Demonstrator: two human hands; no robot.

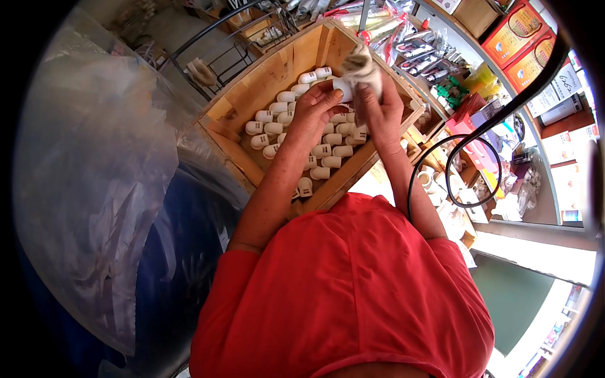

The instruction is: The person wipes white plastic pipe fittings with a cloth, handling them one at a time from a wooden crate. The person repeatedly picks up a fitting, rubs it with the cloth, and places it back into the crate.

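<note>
Over a wooden box (291, 53), my left hand (315, 107) grips a white plastic pipe fitting (343, 88) between thumb and fingers. My right hand (383, 108) is closed around a pale, dirt-streaked cloth (359, 65), which presses against the fitting and hides part of it. Rows of similar white pipe fittings (272, 128), with rounded ends and dark print, lie in the box beneath both hands. My forearms cover some of them.
Clear plastic sheeting (94, 164) drapes over something blue at the left. A black wire rack (217, 44) stands beyond the box. Shelves at the right hold bagged goods and red boxes (518, 39). A black cable (526, 94) loops near my right forearm.
</note>
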